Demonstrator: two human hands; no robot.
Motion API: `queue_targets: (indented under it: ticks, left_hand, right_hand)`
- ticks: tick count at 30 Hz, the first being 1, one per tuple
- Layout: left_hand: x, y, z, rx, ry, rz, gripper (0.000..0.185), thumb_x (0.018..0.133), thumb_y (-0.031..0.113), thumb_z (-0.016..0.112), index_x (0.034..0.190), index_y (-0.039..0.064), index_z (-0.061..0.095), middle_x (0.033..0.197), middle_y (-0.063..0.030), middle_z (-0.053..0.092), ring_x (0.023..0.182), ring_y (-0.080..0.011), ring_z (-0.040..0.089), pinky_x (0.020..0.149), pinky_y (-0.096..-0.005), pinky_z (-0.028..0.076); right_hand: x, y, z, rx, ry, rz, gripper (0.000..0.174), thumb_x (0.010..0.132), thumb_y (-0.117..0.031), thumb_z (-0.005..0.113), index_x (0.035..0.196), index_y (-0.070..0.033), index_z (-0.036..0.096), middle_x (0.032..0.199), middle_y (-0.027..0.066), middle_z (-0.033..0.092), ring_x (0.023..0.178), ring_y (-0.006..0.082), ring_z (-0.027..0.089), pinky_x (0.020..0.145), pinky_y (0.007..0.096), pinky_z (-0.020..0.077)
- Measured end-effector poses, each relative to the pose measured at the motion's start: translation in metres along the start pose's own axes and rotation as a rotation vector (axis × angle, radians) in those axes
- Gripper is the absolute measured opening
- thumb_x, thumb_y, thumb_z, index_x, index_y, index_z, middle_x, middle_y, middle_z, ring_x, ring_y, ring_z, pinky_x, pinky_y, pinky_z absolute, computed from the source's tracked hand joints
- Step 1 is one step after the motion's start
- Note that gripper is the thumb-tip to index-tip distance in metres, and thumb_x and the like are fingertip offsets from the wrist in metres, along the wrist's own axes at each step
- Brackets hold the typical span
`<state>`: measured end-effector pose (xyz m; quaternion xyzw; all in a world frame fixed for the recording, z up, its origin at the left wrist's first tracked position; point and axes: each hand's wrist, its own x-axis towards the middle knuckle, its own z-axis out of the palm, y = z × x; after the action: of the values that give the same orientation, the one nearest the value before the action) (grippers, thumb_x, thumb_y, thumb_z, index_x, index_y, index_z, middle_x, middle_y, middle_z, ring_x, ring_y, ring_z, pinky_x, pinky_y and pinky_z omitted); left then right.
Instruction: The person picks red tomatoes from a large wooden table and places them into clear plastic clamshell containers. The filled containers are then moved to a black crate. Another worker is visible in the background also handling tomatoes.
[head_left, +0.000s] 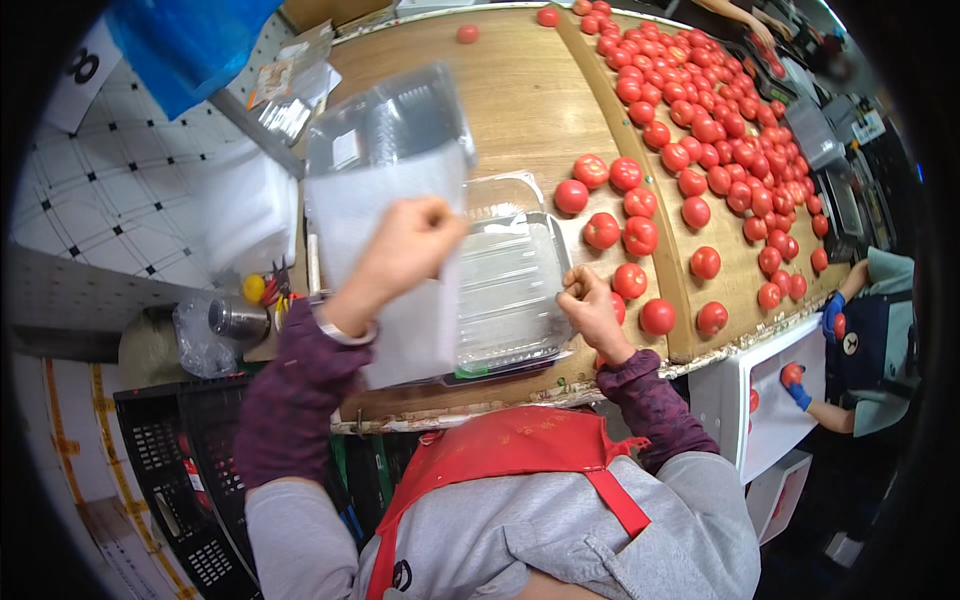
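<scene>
A clear plastic tray (510, 289) lies on the wooden table before me, on top of something with a green and dark edge. At the tray's right rim my right hand (592, 304) pinches the edge between thumb and fingers. My left hand (412, 240), blurred and curled, is over white sheets (390, 322) left of the tray. Whether it grips a sheet is hidden. Beyond them stands a stack of clear plastic trays (394, 120) in a plastic bag. Several loose red tomatoes (602, 230) lie just right of the tray.
A wooden strip (637, 176) divides the table; a large spread of tomatoes (705, 124) lies beyond it. At right, a person's blue-gloved hand (797, 394) holds a tomato over a white foam box (780, 390). A metal canister (238, 319) and pliers (281, 281) sit left. Black crates (180, 465) stand below.
</scene>
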<state>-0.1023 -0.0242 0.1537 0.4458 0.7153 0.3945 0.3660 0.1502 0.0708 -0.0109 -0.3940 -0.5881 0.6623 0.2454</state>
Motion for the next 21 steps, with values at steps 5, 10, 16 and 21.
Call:
queue_targets:
  ticks: [5, 10, 16, 21]
  left_hand:
    - [0.06, -0.05, 0.113, -0.03, -0.078, -0.135, 0.026, 0.091, 0.02, 0.061, 0.078, -0.003, 0.061, 0.065, -0.0084, 0.062, 0.052, -0.0164, 0.06, 0.048, -0.03, 0.047]
    - [0.083, -0.073, 0.157, 0.307, 0.056, -0.017, 0.026, 0.089, 0.026, 0.061, 0.084, 0.0, 0.063, 0.072, -0.0168, 0.066, 0.069, -0.034, 0.066, 0.067, -0.0426, 0.052]
    - [0.032, -0.069, 0.134, 0.517, 0.173, 0.243, 0.034, 0.088, 0.028, 0.065, 0.11, 0.003, 0.064, 0.108, -0.0208, 0.061, 0.104, -0.0379, 0.057, 0.09, -0.0464, 0.045]
    - [0.011, -0.08, 0.147, 0.853, 0.009, 0.1, 0.078, 0.077, 0.035, 0.075, 0.143, 0.007, 0.044, 0.144, -0.0329, 0.035, 0.132, -0.0493, 0.036, 0.107, -0.0501, 0.036]
  right_hand:
    - [0.001, 0.011, -0.013, -0.032, 0.013, -0.059, 0.017, 0.08, -0.001, 0.062, 0.094, -0.001, 0.053, 0.067, -0.003, 0.05, 0.059, 0.0043, 0.046, 0.051, 0.0226, 0.0362]
    - [0.003, 0.009, -0.02, 0.012, -0.069, 0.032, 0.019, 0.081, -0.005, 0.062, 0.097, 0.001, 0.054, 0.069, 0.0, 0.053, 0.058, 0.0062, 0.048, 0.051, 0.0243, 0.04]
    - [0.011, 0.014, -0.028, -0.145, -0.04, -0.107, 0.024, 0.079, -0.009, 0.064, 0.1, 0.001, 0.057, 0.072, 0.0053, 0.058, 0.064, 0.0121, 0.055, 0.055, 0.0296, 0.046]
    - [0.012, 0.01, -0.026, -0.149, -0.077, -0.104, 0.029, 0.078, -0.017, 0.067, 0.099, 0.0, 0.058, 0.074, 0.0145, 0.062, 0.067, 0.0249, 0.062, 0.063, 0.0374, 0.0506]
